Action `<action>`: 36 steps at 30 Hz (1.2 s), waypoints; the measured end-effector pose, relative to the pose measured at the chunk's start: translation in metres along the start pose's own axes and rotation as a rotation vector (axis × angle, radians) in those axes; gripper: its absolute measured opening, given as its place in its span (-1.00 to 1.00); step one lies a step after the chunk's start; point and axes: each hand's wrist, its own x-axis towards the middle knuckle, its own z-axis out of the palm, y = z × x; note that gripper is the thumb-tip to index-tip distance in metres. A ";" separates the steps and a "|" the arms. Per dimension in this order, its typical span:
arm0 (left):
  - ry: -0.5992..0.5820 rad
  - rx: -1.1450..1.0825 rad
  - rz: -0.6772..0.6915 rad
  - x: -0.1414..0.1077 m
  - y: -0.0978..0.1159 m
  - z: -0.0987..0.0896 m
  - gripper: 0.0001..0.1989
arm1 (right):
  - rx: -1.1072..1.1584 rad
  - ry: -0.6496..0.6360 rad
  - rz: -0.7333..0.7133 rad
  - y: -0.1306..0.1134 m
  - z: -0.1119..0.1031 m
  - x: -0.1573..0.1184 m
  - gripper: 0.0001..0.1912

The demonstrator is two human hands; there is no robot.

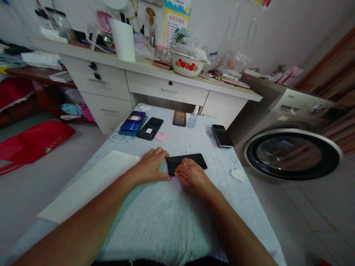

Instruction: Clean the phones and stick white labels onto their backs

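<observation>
A smartphone (pixel 196 159) with a dark screen lies face up on the cloth-covered table, its long side running across in front of me. My left hand (pixel 152 164) steadies its left end, fingers at the far corner and thumb at the near one. On the phone's near edge rests my right hand (pixel 191 175), its fingers curled together over the screen. Something small and tan-orange shows at those fingertips, too covered to name. Left of my left hand, a long white strip of cloth or paper (pixel 91 183) lies flat.
Farther back are a blue phone (pixel 133 121), a black phone (pixel 150 128), a brownish phone (pixel 179 118) and a clear spray bottle (pixel 193 117). Stacked dark phones (pixel 222 136) lie at the right edge. A white desk (pixel 169 90) and a washing machine (pixel 291 122) stand beyond.
</observation>
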 end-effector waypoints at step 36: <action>-0.030 -0.014 -0.030 0.000 0.002 -0.003 -0.39 | -0.035 -0.002 0.041 -0.001 -0.003 0.001 -0.86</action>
